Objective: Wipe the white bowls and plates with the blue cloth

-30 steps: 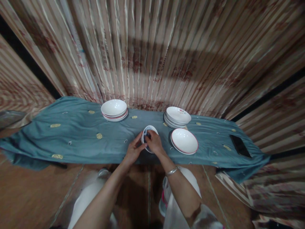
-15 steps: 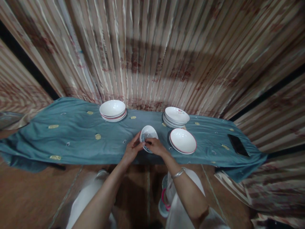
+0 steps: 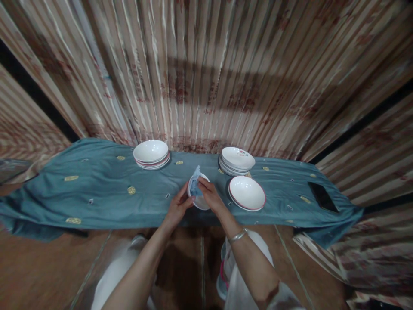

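Observation:
In front of me, near the table's front edge, my left hand grips a small white bowl by its left side, with the thumb at the rim. A light blue cloth is pinched in my right hand, which reaches over the bowl from the right. The cloth lies against the bowl's inner left wall, and one end sticks up above the far rim. My right fingertips are partly hidden by the cloth.
On the blue-green tablecloth stand a stack of bowls at the back left, a stack of plates at the back right, and red-rimmed dishes nearer on the right. A black phone lies far right. Behind hangs a striped curtain.
My right hand has risen slightly in the bowl, and the blue cloth now shows bunched at its left side, standing above the rim. My left hand keeps its grip on the bowl.

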`<state>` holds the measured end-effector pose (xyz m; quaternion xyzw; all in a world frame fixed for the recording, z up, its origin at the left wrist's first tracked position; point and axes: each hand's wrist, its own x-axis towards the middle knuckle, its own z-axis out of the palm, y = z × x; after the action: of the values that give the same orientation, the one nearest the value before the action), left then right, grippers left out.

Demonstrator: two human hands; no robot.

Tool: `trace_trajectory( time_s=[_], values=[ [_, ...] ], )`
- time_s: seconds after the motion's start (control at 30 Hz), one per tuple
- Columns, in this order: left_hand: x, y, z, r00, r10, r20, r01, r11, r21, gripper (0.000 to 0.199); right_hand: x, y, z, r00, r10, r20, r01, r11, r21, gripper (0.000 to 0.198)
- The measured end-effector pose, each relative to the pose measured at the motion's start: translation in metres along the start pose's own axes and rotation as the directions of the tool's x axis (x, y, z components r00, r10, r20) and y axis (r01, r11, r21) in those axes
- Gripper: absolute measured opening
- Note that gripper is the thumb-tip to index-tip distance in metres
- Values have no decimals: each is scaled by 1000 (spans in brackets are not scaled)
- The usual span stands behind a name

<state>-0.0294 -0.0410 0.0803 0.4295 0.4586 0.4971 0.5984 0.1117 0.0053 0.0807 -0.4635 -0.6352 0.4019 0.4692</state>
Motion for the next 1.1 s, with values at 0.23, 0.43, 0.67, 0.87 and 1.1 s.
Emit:
trace_trajectory(
  time_s=[0.23, 0.43, 0.67, 0.87, 1.1],
  values=[
    [-1, -1, 0, 1000, 13, 25, -13, 1000, -11, 81, 0, 23, -4, 998, -59, 5, 54, 859, -510, 40],
    [1, -7, -2, 999, 48, 16, -48, 999, -9, 79, -18, 16, -18, 989, -14, 150, 121, 667, -735, 35],
    [4, -11, 0, 1000, 12, 0, -12, 1000, -20, 84, -24, 10, -24, 956, 95, 279, 131, 710, -692, 24],
    [4, -9, 1, 998, 57, -7, -57, 998, 26, 79, -24, -4, -17, 951, 133, 278, -65, 968, -243, 34],
    [-2, -10, 4, 988, 150, -36, -147, 987, 68, 77, -24, -21, -2, 979, 98, 180, -84, 993, -79, 35]
  ],
)
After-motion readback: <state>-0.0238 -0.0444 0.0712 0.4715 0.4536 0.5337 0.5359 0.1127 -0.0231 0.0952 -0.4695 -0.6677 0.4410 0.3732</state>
